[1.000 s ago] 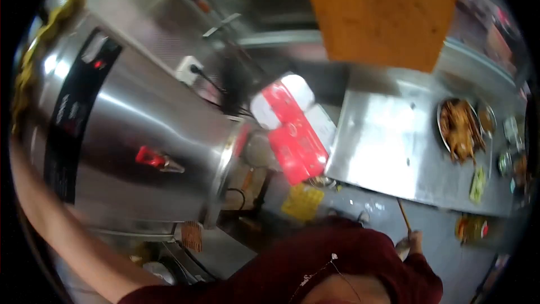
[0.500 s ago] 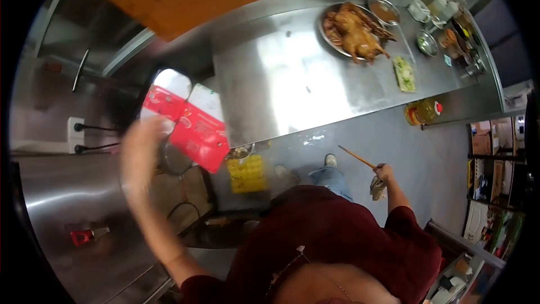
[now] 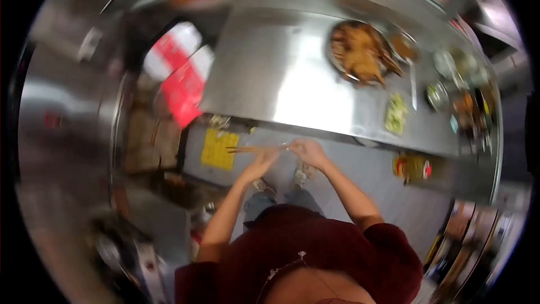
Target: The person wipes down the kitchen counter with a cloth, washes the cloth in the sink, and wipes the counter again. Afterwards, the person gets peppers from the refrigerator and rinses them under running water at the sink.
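Observation:
A pair of long wooden chopsticks (image 3: 243, 149) points left, held level in front of my body. My left hand (image 3: 263, 163) is closed around their middle. At their right end, the fingers of my right hand (image 3: 307, 152) are pinched together on them; the blur hides whether anything else is in that hand. Ahead of both hands is the front edge of a steel counter (image 3: 259, 93). On it a roasted bird (image 3: 360, 50) lies in a round metal dish, with a pale green chopped vegetable (image 3: 396, 114) nearer the front edge.
Red and white cartons (image 3: 183, 90) stand left of the counter. Below them is a yellow tray-like item (image 3: 219, 149). Bowls and bottles crowd the counter's right end, with a small bowl (image 3: 437, 95) among them. An oil bottle (image 3: 413, 168) sits beneath. Shelves (image 3: 467, 231) stand at lower right.
My left hand has come from the red cartons to the chopsticks. My right hand has moved left and inward with them. The cloth hanging from it earlier no longer shows. The view has turned.

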The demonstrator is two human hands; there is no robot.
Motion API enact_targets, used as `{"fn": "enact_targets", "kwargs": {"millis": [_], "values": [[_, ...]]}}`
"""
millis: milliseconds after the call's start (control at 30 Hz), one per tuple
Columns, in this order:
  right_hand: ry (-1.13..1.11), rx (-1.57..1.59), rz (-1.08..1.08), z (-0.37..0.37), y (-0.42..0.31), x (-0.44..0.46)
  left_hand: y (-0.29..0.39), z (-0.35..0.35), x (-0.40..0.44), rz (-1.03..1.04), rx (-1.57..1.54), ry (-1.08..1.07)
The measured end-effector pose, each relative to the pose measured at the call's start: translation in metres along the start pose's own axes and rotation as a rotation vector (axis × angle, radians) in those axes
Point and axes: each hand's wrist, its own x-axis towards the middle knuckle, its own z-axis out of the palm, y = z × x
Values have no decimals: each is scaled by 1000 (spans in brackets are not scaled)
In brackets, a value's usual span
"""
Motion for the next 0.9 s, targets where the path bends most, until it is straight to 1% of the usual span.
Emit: {"fn": "enact_targets", "kwargs": {"millis": [33, 100, 133, 167, 200, 233, 267, 333, 367, 400, 467, 500, 533, 567, 600, 633, 667, 700, 733, 767, 800, 900], "values": [[-101, -11, -87, 3, -30, 8, 11, -1, -6, 115, -151, 184], [-125, 82, -249, 20, -74, 10, 33, -13, -22, -18, -659, 441], [-156, 140, -339, 32, -96, 12, 3, -17, -21, 102, -777, 541], [-204, 126, -411, 44, -117, 10, -2, -24, -35, 250, -787, 683], [-257, 112, -483, 59, -132, 7, -9, -34, -50, 245, -817, 770], [-278, 130, -558, 78, -144, 2, -8, -46, -76, 327, -657, 932], [-293, 154, -619, 97, -154, -6, -8, -58, -106, 315, -620, 1066], [-445, 160, -416, 130, -169, -25, -26, -71, -176, 299, -686, 1206], [-510, 182, -467, 154, -185, -36, -52, -74, -208, 243, -528, 1358], [-559, 206, -502, 180, -200, -49, -65, -76, -251, 84, -443, 1380], [-624, 266, -541, 223, -219, -84, -86, -58, -347, -234, -277, 1350], [-691, 305, -529, 237, -250, -121, -109, -40, -379, -186, -346, 1383], [-707, 345, -612, 253, -266, -143, -135, -17, -396, -140, -401, 1411], [-804, 423, -506, 281, -277, -173, -164, 4, -422, -89, -456, 1435], [-895, 501, -394, 306, -289, -203, -181, 27, -444, -59, -445, 1503], [-920, 520, -409, 333, -305, -238, -201, 44, -468, -26, -414, 1572], [-947, 515, -411, 350, -311, -273, -208, 62, -492, 4, -409, 1634], [-1001, 550, -379, 371, -313, -308, -217, 77, -517, -52, -587, 1597], [-1051, 587, -345, 393, -314, -340, -212, 87, -550, -106, -761, 1548], [-1145, 611, -263, 408, -314, -367, -206, 95, -576, -159, -927, 1489], [-1234, 644, -185, 424, -319, -394, -205, 103, -601, -147, -952, 1534], [-1269, 559, -170, 458, -333, -461, -217, 115, -658, -141, -998, 1651]]}}
